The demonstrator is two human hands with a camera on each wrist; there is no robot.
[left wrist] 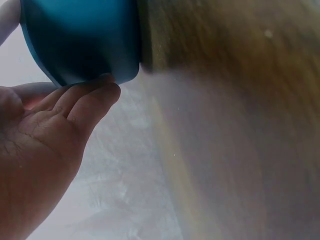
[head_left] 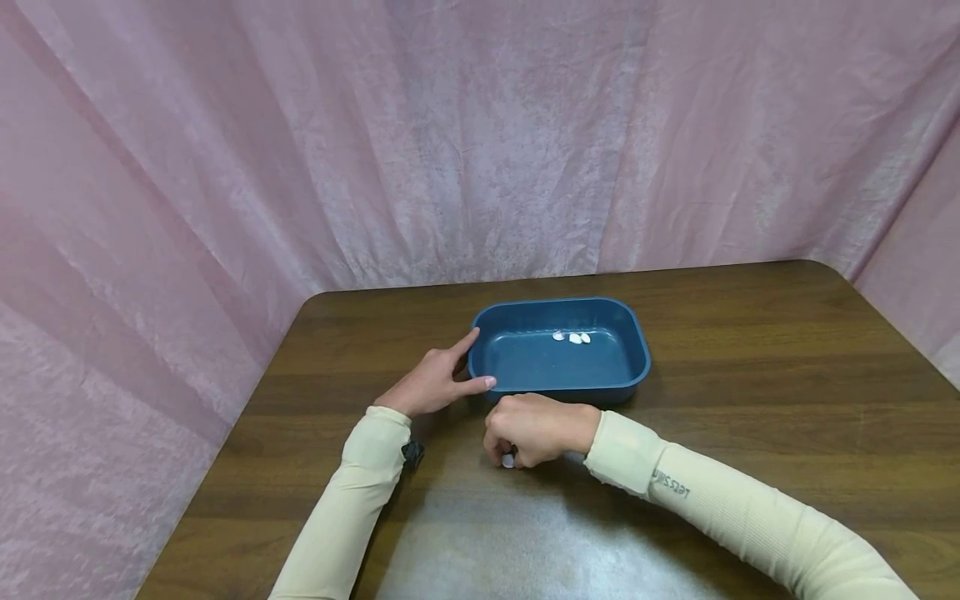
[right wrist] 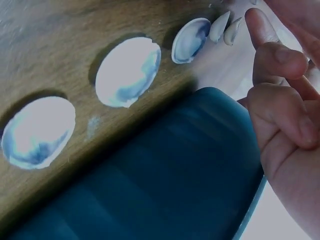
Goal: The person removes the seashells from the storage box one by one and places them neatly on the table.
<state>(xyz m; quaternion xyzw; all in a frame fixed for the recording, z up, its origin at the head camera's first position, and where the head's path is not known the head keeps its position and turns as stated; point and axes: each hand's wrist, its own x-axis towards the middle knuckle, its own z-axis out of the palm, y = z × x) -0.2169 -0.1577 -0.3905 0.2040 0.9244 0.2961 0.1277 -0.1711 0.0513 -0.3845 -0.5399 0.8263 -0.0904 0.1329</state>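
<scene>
At the left end of a blue rectangular basin point(head_left: 558, 388), my left hand point(head_left: 435, 379) rests with thumb and forefinger spread against the rim. The left wrist view shows the fingers point(left wrist: 95, 100) fairly straight along the basin's outer wall. In front of the basin, my right hand point(head_left: 536, 429) is low over the table, fingers curled, with a white clam shell point(head_left: 508, 460) between thumb and fingertips. Several more clam shells point(right wrist: 128, 71), white with bluish-purple patches, lie in a row on the table in the right wrist view; the hand hides them from the head view.
Inside the basin, a few white shells point(head_left: 575, 338) lie near the back wall. The brown wooden table point(head_left: 757, 358) extends to both sides, its front part shining with reflected light. Pink curtains point(head_left: 480, 150) hang behind the far edge.
</scene>
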